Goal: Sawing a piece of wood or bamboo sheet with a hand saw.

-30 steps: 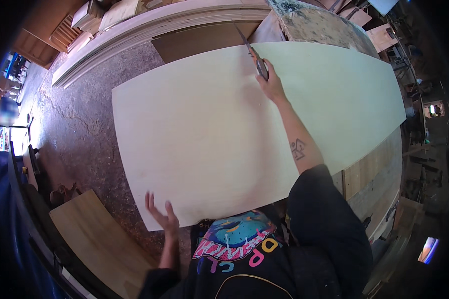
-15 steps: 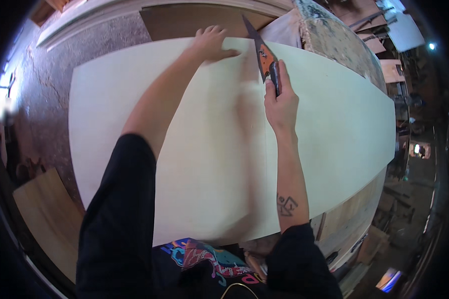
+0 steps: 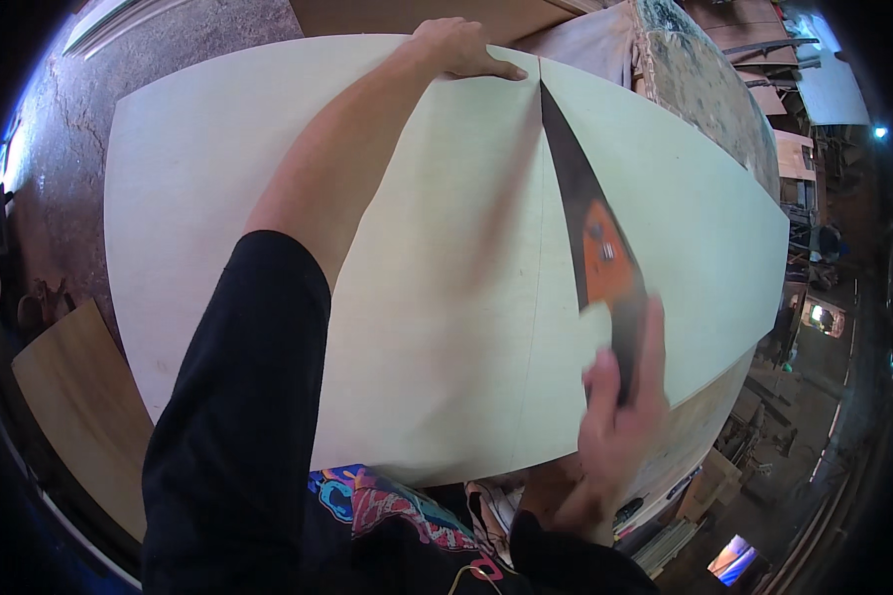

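At board's (image 3: 417, 297) 12 o'clock, left hand (image 3: 453, 46) half-spread, touching edge; near 4, right hand (image 3: 620, 431) grips saw (image 3: 605, 248).

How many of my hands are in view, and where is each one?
2: the left hand rests at the far edge of the pale board, and the right hand, a bit blurred, grips the handsaw.
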Demonstrator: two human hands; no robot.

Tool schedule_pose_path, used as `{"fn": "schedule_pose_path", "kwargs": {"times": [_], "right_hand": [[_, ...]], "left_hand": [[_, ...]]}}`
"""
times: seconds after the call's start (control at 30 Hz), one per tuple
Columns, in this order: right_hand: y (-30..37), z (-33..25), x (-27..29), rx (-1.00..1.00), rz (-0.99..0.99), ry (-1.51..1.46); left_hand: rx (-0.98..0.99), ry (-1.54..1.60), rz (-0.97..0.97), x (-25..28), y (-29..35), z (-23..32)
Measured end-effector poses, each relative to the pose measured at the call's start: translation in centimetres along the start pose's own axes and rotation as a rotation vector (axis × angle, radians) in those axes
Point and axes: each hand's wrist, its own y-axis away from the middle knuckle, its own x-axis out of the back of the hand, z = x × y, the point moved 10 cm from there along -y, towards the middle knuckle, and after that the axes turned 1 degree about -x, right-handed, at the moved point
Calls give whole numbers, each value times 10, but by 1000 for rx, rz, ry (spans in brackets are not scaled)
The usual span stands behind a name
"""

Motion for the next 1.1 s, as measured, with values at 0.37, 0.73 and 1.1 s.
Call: {"fn": "schedule_pose_path", "kwargs": {"times": [0.37, 0.73, 1.1], "right_hand": [[-121, -9, -66, 131, 12, 28], [-63, -7, -36, 212, 91, 47], [-3, -15, -8, -18, -20, 3]], "left_hand": [[23, -39, 42, -5, -6, -1], [-81, -92, 82, 15, 13, 7], [-95, -46, 134, 26, 23, 2]]}}
